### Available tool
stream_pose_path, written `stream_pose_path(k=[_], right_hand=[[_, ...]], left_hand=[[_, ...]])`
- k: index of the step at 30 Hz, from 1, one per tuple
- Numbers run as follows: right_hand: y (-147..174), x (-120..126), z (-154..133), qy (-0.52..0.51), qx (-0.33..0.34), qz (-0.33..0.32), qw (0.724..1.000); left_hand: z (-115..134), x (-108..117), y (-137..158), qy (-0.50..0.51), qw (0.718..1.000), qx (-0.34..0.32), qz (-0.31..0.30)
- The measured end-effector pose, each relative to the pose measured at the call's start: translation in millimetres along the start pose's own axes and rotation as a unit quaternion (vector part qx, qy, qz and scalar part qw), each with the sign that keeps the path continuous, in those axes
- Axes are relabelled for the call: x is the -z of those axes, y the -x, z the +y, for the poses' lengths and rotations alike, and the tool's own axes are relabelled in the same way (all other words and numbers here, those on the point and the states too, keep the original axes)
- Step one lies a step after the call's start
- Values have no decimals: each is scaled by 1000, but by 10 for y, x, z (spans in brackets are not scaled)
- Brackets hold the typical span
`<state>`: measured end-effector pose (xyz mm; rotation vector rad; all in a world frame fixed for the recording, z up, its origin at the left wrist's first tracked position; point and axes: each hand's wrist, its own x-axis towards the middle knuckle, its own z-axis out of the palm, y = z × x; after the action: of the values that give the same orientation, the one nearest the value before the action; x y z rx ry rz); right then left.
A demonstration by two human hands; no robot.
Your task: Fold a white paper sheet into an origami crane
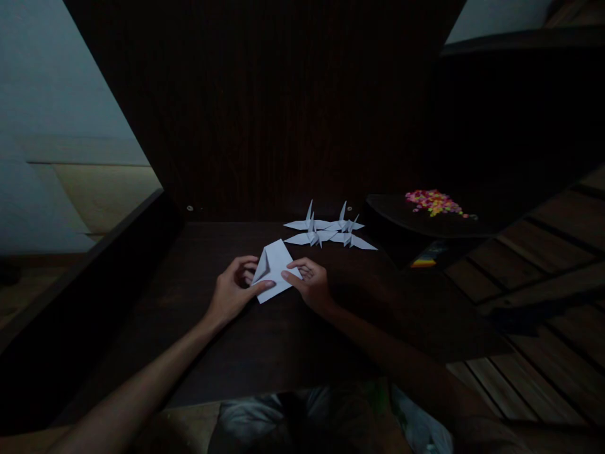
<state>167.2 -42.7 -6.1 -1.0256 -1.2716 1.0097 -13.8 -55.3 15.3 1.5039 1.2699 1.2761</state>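
A partly folded sheet of white paper (pixel 278 261) is held between my two hands, just above the dark desk (pixel 227 372). Its left side has a raised triangular flap that stands a little open. My left hand (pixel 235 287) grips the left edge, thumb on top and fingers behind. On the right edge my right hand (pixel 309 284) pinches the paper, its thumb lying on the upper face. Just beyond, several white folded paper cranes (pixel 314 237) rest together on the desk, wings spread and points upright.
A dark upright panel (pixel 265 113) closes off the back of the desk. At the left runs a raised side board (pixel 85 302). On the right, a dark ledge (pixel 387 211) carries a heap of small colourful pieces (pixel 435 202). Wooden slats (pixel 520 271) lie beyond it.
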Motion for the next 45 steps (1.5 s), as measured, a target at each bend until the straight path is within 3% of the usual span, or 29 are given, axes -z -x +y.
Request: stream_pose_path(k=[6,11,15,18,20,23,26,30,34,36,41,45], right_hand=[[-24,26,1,-6,-4,-6,1000],[-47,42,-7,-39,-39,-25,998],[-37,49,-56,-26,-29,3,999],[-11,70,-98,58,49,46,996],[10,95,-110,130,138,54,980],[32,147,-79,203,250,3,947],[34,199,0,257,312,-76,911],[25,225,69,297,367,-146,869],[52,192,8,302,386,-204,847],[74,168,-47,303,373,-195,855],[69,115,-101,230,274,-25,933],[10,78,-17,77,120,-21,990]], left_hand=[[-65,59,-71,65,996,67,-5],[-97,67,-93,206,969,119,-72],[-63,56,-92,147,984,100,-22],[-65,54,-105,110,989,91,30],[-77,47,-111,131,984,116,15],[-66,27,-107,207,959,183,-61],[-18,11,-94,281,929,218,-99],[-2,25,-85,266,937,215,-72],[-47,53,-93,256,945,200,-39],[-49,58,-98,267,943,195,-26],[4,57,-88,263,947,183,-17],[8,56,-73,260,950,173,-22]])
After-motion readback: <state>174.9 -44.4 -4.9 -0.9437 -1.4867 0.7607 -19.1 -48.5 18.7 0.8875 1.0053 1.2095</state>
